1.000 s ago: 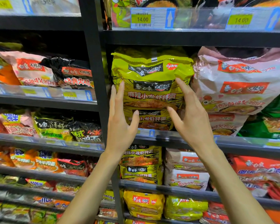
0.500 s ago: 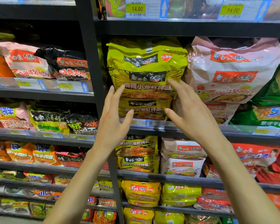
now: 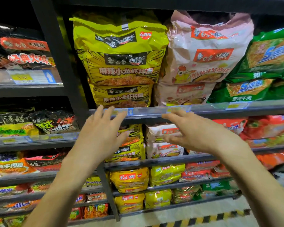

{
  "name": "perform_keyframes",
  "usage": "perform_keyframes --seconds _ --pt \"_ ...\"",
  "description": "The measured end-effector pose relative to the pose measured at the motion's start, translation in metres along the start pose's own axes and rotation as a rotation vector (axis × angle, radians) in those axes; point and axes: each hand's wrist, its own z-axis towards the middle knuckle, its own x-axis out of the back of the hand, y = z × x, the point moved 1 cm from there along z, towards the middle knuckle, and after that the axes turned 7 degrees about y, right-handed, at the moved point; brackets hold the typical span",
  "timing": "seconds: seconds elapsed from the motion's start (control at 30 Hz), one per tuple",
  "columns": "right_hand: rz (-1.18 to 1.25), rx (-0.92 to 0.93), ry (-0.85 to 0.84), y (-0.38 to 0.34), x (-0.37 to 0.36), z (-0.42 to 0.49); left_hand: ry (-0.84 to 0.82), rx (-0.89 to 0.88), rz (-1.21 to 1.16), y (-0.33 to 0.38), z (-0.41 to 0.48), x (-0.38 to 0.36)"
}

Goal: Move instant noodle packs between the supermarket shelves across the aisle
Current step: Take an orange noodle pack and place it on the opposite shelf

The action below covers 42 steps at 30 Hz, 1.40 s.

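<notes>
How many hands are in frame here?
2. The left hand is open at the shelf edge below the yellow noodle pack; the right hand is open beside it, below the pink pack.

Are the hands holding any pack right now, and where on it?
Nothing is held. The left hand and right hand are both open, fingers spread, in front of the shelf edge below the yellow pack.
</notes>
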Motion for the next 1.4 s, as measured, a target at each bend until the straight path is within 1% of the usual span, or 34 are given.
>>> perform_keyframes --seconds 0.13,0.23,0.37,0.6,0.87,1.1,1.23,1.4 --pt "0.006 -0.063 -0.07 0.009 -0.014 -0.015 -0.072 -0.111 0.006 0.027 0.009 -0.002" --pt "0.029 -0.096 -0.02 0.022 -0.016 -0.033 -0.081 -0.176 0.015 0.048 0.014 0.002" --pt "0.07 -0.124 0.075 0.044 -0.01 -0.063 -0.041 -0.269 0.005 0.08 0.019 0.012" --pt "0.101 -0.265 0.036 0.098 -0.004 -0.137 -0.079 -0.374 0.054 0.157 0.009 0.034" --pt "0.078 -0.408 0.029 0.178 0.006 -0.263 -0.025 -0.511 0.056 0.293 -0.024 0.051" --pt "0.044 -0.493 0.087 0.244 0.005 -0.377 0.005 -0.609 0.058 0.417 -0.075 0.058" --pt "0.031 -0.585 0.024 0.275 0.005 -0.437 -0.008 -0.696 0.097 0.49 -0.093 0.067" --pt "0.041 -0.689 0.007 0.321 0.014 -0.497 0.002 -0.803 0.102 0.571 -0.104 0.08"
